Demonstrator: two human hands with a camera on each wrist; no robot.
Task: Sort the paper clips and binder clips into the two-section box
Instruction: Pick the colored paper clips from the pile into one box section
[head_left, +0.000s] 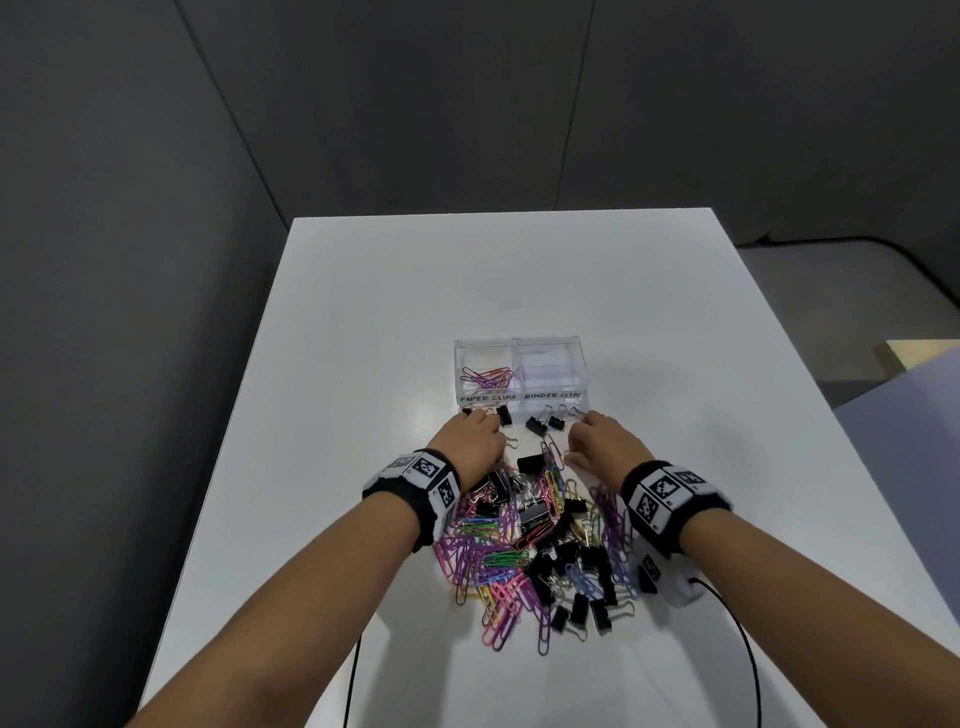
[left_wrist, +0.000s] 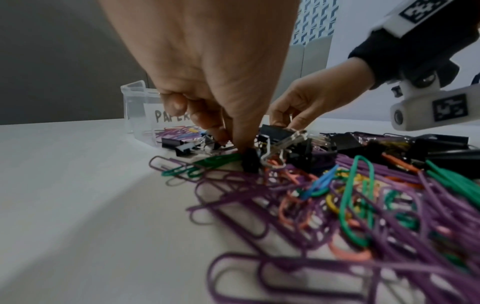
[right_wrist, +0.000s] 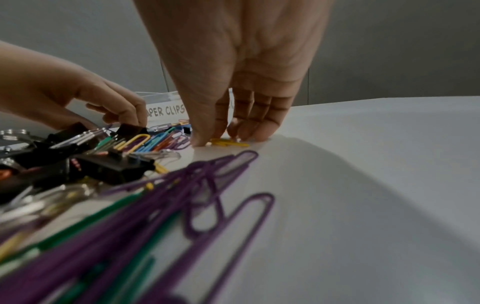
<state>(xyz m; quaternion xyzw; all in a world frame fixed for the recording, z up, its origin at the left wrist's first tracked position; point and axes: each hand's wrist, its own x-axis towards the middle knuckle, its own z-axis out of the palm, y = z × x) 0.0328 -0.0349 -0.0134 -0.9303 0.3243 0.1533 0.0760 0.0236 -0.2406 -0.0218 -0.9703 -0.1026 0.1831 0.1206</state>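
Yellow clip (right_wrist: 230, 143): flat on table, centre of right-wrist view, long axis left-right; right hand (right_wrist: 233, 82) fingertips pinching down on it. Box (head_left: 519, 374): just above, head view. Left hand (left_wrist: 207, 72): pinching black binder clip (left_wrist: 250, 162).

The setting looks like an office or a plain recording room. A smooth white rectangular counter (head_left: 363, 322) stands against dark grey panelled walls (head_left: 156, 130) with thin vertical seams. Office supplies cover it: a heap of coloured wire paper clips and black binder clips (head_left: 535, 540), and a clear plastic two-section box (head_left: 519, 371) with handwritten labels reading "PAPER CLIPS" and "BINDER CLIPS". A black cable (head_left: 883, 249) trails across the grey floor at right.
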